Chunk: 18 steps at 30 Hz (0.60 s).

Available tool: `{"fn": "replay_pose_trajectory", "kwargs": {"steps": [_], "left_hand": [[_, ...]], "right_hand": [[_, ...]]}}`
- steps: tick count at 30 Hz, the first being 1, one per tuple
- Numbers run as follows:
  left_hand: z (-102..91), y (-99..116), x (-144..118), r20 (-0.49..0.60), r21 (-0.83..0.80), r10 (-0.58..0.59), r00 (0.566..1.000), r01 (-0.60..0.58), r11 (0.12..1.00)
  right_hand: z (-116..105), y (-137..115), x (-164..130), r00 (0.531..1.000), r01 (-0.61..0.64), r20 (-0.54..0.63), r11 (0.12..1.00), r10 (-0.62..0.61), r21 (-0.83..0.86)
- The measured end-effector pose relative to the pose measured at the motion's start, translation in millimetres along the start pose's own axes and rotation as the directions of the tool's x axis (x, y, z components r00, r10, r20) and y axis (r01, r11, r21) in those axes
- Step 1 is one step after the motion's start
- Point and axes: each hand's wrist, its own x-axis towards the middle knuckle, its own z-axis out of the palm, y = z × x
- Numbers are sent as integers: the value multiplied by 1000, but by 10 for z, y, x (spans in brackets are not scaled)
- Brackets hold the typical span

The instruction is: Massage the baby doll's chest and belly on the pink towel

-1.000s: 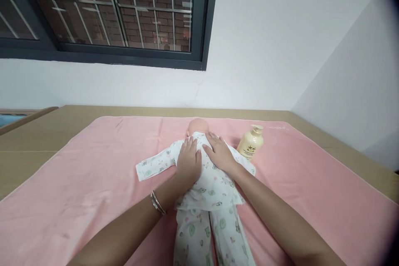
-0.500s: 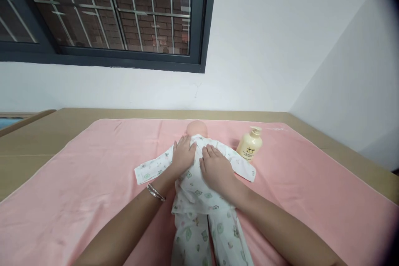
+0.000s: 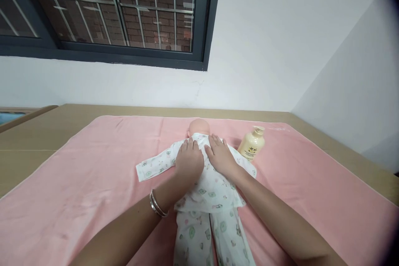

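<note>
A baby doll [image 3: 215, 193] in white printed pyjamas lies stretched out, its bald head [image 3: 199, 126] pointing away from me and no face showing. My left hand [image 3: 189, 162] lies flat on the left side of its upper back, fingers extended. On the right side of the upper back, near the shoulder, rests my right hand [image 3: 222, 156], also flat with its fingers stretched out. Neither hand grips anything. The doll's left-hand sleeve [image 3: 156, 166] reaches out sideways. Just beyond the other sleeve [image 3: 247, 166] stands a cream pump bottle [image 3: 252, 143], slightly tilted in view.
A pink sheet [image 3: 93, 174] with some wrinkles lies under the doll on a wooden surface [image 3: 31, 147]. Behind it rises a white wall [image 3: 255, 50] with a dark-framed, barred window [image 3: 124, 56]. A wooden rail [image 3: 34, 114] shows at the far left.
My right hand has slid up the doll's back toward the shoulder. My left hand has moved a little down and inward. The camera view has shifted slightly.
</note>
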Motion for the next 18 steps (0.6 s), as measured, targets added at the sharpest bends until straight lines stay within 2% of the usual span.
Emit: {"fn": "replay_pose_trajectory", "kwargs": {"steps": [6,10,14,18], "left_hand": [[138,-176,152,66,-241,-89,994,103,965],[217,-198,128,33,-304,-122,992,126,944],[242,-185,98,9,-296,-113,994,110,949],[240,-179,89,-3,-283,-116,993,111,953]], "right_hand": [[-85,-230,-229,995,31,-84,987,-45,-155],[-99,-166,-179,994,43,-100,998,-48,-48],[11,-29,-50,995,21,-95,995,-12,97],[88,10,-32,995,30,-97,991,-17,131]]}}
